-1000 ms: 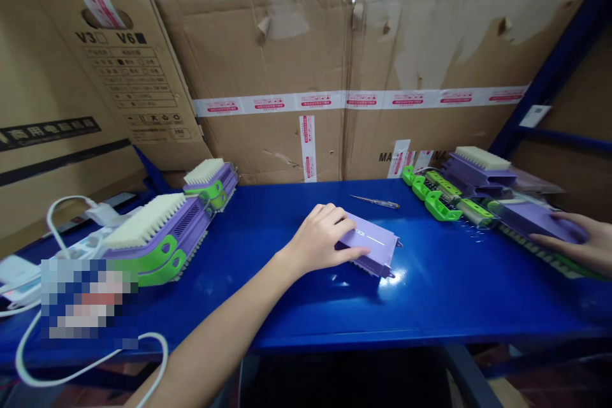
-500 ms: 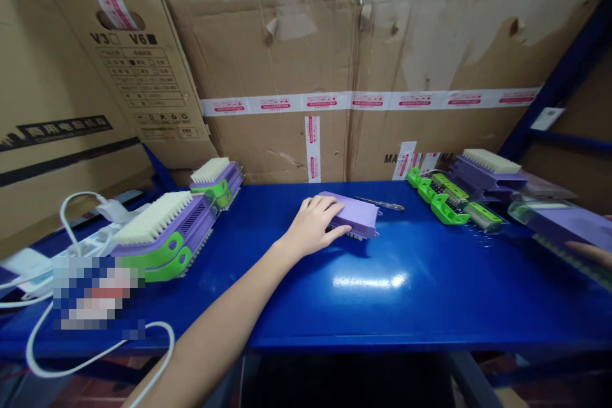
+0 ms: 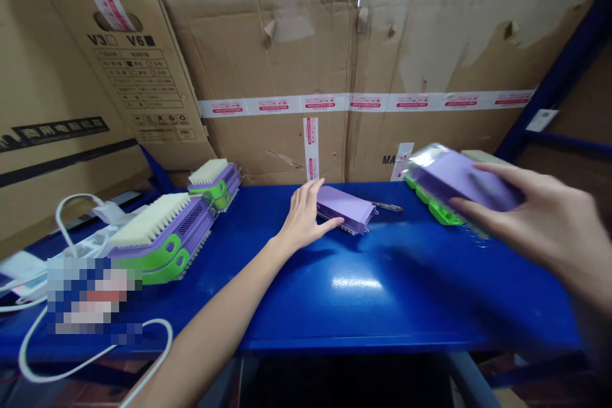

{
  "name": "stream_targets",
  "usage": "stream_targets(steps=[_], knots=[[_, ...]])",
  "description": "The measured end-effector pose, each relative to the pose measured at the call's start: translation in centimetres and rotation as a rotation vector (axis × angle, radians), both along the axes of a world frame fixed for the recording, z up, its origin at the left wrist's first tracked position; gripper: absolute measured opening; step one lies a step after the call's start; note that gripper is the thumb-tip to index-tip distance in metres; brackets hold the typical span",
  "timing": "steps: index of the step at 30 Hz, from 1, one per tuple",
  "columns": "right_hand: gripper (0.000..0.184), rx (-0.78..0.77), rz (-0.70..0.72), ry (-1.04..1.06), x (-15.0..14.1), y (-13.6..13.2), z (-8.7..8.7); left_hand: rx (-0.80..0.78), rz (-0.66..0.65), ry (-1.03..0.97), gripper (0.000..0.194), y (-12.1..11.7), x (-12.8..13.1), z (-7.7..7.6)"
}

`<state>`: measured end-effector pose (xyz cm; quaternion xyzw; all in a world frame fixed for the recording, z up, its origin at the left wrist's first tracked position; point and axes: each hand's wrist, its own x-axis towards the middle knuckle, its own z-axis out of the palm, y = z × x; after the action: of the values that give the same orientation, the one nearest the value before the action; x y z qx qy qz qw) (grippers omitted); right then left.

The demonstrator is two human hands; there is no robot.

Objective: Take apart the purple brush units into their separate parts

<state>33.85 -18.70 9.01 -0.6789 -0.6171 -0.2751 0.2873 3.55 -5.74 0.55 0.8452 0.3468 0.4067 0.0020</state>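
Observation:
My left hand [image 3: 302, 219] lies with fingers stretched out against the left end of a purple plastic cover [image 3: 345, 208] that rests near the back of the blue table [image 3: 335, 306]. My right hand [image 3: 540, 223] is lifted above the table's right side and grips a purple part wrapped in clear film [image 3: 454, 178]. Under that part, green-and-purple units [image 3: 437, 209] sit on the table, partly hidden by it.
Two stacks of purple and green brush units [image 3: 162, 236] stand at the left, a smaller one [image 3: 215, 182] behind. A thin screwdriver [image 3: 388, 207] lies by the cover. White cables and a power strip [image 3: 71, 248] are at far left. Cardboard boxes [image 3: 306, 57] wall the back.
My left hand pushed the purple cover back toward the boxes, then opened beside it. My right hand rose from the right edge, carrying the wrapped purple part up and inward.

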Motion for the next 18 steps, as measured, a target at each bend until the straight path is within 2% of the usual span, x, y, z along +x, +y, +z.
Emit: stream_targets(steps=[2, 5, 7, 9, 11, 13, 16, 18], knots=[[0.05, -0.013, 0.207, 0.056, -4.1, 0.7, 0.4, -0.008, -0.017, -0.173, 0.076, 0.1, -0.3, 0.7], [0.05, -0.115, 0.432, 0.015, -9.1, 0.9, -0.4, -0.089, -0.018, -0.501, 0.049, 0.7, -1.2, 1.7], [0.047, -0.223, 0.508, -0.043, -11.7, 0.7, -1.6, -0.116, 0.015, -0.626, 0.042, 1.2, -2.1, 2.3], [0.049, -0.327, 0.533, -0.091, -13.7, 0.7, -3.0, -0.093, 0.077, -0.655, 0.04, 1.3, -2.9, 2.7], [0.047, -0.412, 0.531, -0.12, -15.3, 1.0, -4.3, -0.006, 0.137, -0.585, 0.039, 1.0, -3.2, 3.1], [0.043, -0.433, 0.499, -0.134, -16.7, 1.8, -5.3, 0.146, 0.161, -0.413, 0.037, 0.2, -3.1, 3.4], [0.042, -0.377, 0.437, -0.175, -18.3, 3.7, -6.2, 0.356, 0.161, -0.116, 0.033, -1.2, -2.4, 3.8], [0.046, -0.295, 0.431, -0.19, -18.9, 5.0, -6.3, 0.403, 0.177, -0.003, 0.033, -1.9, -2.0, 3.9]])
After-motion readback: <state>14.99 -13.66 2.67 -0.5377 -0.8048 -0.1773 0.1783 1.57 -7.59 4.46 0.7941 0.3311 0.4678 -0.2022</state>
